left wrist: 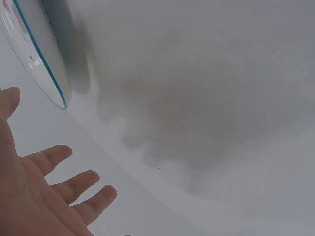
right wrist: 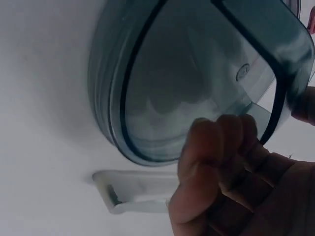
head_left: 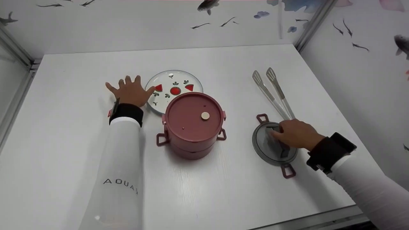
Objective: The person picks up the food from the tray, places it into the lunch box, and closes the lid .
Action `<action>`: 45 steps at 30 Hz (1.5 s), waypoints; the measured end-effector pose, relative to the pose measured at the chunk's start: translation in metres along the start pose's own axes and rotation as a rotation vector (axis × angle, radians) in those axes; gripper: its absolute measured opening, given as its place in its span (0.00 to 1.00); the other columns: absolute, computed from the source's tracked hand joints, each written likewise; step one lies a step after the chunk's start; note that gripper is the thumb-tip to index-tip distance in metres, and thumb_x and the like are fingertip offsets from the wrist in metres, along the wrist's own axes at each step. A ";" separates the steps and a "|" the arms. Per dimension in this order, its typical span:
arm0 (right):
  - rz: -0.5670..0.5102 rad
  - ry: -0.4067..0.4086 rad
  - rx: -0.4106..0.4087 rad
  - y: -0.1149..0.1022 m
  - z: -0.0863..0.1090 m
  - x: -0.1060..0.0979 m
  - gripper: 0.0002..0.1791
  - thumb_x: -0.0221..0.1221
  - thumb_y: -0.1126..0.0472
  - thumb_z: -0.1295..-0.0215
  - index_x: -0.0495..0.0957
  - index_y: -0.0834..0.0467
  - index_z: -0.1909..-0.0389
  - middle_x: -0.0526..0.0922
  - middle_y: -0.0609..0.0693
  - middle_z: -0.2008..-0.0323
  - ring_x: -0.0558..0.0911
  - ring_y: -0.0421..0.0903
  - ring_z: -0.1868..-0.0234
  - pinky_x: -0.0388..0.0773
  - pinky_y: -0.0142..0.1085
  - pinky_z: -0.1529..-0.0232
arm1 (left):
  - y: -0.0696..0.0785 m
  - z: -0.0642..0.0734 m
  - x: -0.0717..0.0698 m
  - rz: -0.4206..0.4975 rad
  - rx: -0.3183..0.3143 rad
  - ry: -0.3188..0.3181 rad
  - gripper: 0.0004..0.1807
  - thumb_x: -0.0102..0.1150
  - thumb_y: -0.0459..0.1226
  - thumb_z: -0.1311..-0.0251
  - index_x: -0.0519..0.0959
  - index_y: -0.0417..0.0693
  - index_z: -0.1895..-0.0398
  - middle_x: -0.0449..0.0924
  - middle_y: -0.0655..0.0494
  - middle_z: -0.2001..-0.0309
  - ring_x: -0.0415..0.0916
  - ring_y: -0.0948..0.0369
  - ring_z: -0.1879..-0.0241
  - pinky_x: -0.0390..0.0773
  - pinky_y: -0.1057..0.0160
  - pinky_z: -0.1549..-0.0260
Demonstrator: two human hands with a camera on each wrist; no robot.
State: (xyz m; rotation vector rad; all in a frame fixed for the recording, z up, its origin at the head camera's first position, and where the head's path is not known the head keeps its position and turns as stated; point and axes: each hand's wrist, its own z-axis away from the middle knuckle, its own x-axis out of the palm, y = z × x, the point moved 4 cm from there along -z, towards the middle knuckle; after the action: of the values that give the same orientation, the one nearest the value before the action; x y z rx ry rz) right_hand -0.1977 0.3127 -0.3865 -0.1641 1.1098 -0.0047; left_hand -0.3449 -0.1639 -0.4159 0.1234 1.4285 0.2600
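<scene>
My right hand grips the arched handle of a grey see-through lid with two dark red side loops. In the right wrist view, the fingers curl under the handle and the thumb touches its outer side. My left hand is spread wide, holding nothing, with its thumb at the left rim of a white plate with painted watermelon slices. The left wrist view shows its fingers apart below the plate's blue rim.
A dark red lidded pot with side handles stands mid-table and hides the plate's near edge. Tongs with slotted ends lie behind the grey lid. The white table meets walls at the back and right.
</scene>
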 end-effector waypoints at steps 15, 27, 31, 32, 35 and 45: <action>-0.264 0.468 -0.243 -0.100 -0.030 -0.075 0.24 0.44 0.49 0.20 0.74 0.63 0.41 0.78 0.57 0.63 0.74 0.50 0.63 0.73 0.44 0.62 | -0.015 0.001 0.014 -0.019 0.069 0.027 0.41 0.46 0.60 0.33 0.60 0.45 0.25 0.61 0.32 0.28 0.56 0.35 0.28 0.38 0.25 0.31; -0.308 0.673 -0.666 -0.218 -0.029 -0.087 0.20 0.60 0.48 0.30 0.84 0.56 0.45 0.89 0.50 0.58 0.86 0.44 0.56 0.82 0.38 0.51 | -0.033 0.007 0.024 -0.014 0.061 0.076 0.40 0.48 0.58 0.34 0.60 0.44 0.25 0.66 0.33 0.31 0.60 0.36 0.29 0.36 0.25 0.31; -0.273 0.637 -0.752 -0.237 -0.030 -0.081 0.20 0.63 0.49 0.32 0.84 0.56 0.45 0.88 0.51 0.51 0.86 0.46 0.47 0.81 0.41 0.43 | -0.038 0.008 0.027 -0.005 0.070 0.080 0.41 0.48 0.59 0.34 0.60 0.45 0.25 0.66 0.33 0.31 0.60 0.37 0.28 0.36 0.26 0.31; -0.267 0.632 -0.763 -0.240 -0.031 -0.079 0.20 0.63 0.50 0.32 0.84 0.56 0.45 0.88 0.51 0.52 0.86 0.46 0.47 0.81 0.40 0.43 | -0.038 0.009 0.028 -0.001 0.071 0.083 0.41 0.48 0.59 0.34 0.60 0.45 0.25 0.66 0.33 0.31 0.60 0.37 0.29 0.37 0.26 0.31; -0.251 0.614 -0.779 -0.246 -0.032 -0.073 0.21 0.63 0.49 0.32 0.84 0.56 0.45 0.88 0.52 0.52 0.86 0.47 0.47 0.81 0.41 0.43 | -0.041 0.010 0.028 0.001 0.062 0.084 0.40 0.47 0.59 0.33 0.61 0.45 0.25 0.67 0.33 0.31 0.61 0.37 0.29 0.37 0.26 0.31; -0.221 0.626 -0.814 -0.249 -0.033 -0.060 0.19 0.64 0.48 0.33 0.84 0.53 0.46 0.89 0.51 0.54 0.86 0.48 0.47 0.82 0.42 0.44 | -0.040 0.017 0.023 0.049 0.066 0.064 0.36 0.45 0.58 0.31 0.66 0.44 0.28 0.68 0.36 0.31 0.63 0.37 0.30 0.41 0.26 0.31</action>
State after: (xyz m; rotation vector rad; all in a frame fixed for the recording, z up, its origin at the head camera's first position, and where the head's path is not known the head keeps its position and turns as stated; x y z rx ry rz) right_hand -0.2341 0.0680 -0.3136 -1.0700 1.6630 0.2133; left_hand -0.3212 -0.1954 -0.4456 0.2058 1.4991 0.2594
